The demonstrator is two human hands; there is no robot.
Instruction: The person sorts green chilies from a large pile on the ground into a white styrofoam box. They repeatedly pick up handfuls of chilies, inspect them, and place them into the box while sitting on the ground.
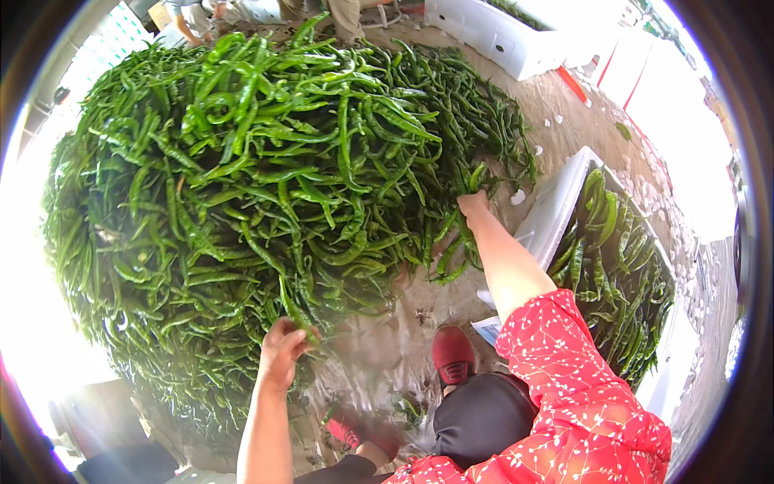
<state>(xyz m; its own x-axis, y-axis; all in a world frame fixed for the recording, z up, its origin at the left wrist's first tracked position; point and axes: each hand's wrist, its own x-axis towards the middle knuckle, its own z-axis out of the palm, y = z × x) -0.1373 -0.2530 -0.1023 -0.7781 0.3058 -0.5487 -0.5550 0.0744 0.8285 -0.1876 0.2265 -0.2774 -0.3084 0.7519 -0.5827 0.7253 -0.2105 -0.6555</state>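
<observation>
A large heap of long green chili peppers (272, 175) fills the left and middle of the head view. My left hand (287, 348), at the heap's near edge, pinches a green chili pepper (292, 308) between thumb and fingers. My right hand (474, 202) reaches to the heap's right edge, and its fingers are partly hidden among the peppers, so its hold cannot be made out. Right of my right forearm stands a white foam box (562, 209) with many green chili peppers (611, 260) in it.
Another white foam box (484, 36) stands at the top right, near a red strip (573, 85) on the floor. White scraps (653, 193) are scattered at the right. Other people (344, 18) are partly visible beyond the heap. My red shoes (453, 354) rest on the sheet-covered ground.
</observation>
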